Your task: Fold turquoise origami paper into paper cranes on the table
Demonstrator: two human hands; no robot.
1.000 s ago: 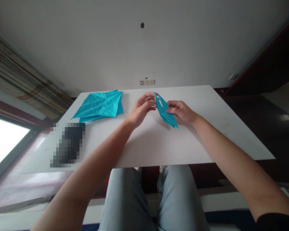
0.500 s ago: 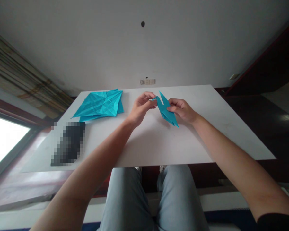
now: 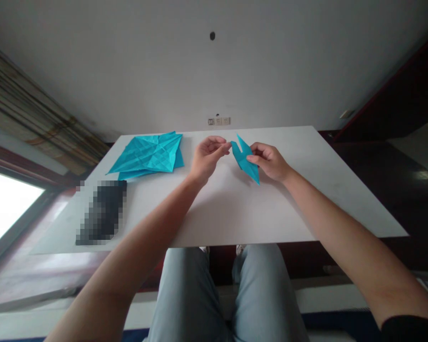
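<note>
Above the middle of the white table, a turquoise origami paper (image 3: 245, 158) is folded into a slim shape, with narrow points at the top split by a gap and a pointed lower end. My right hand (image 3: 268, 160) grips its right side, thumb on the near face and fingers behind. At the upper left point, my left hand (image 3: 211, 154) has thumb and fingers closed in a pinch at the paper's small tip, which the fingertips mostly cover.
Creased turquoise sheets (image 3: 148, 153) lie stacked at the table's back left. Closer on that side is a dark pixelated object (image 3: 105, 211). The white table (image 3: 242, 218) ends just beyond my knees, and a wall with sockets (image 3: 218, 121) stands behind it.
The folded paper has turned slightly, its lower end shifting up and left and its layers looking closer together. My left fingers have shifted slightly at the tip; the right hand keeps its grip.
</note>
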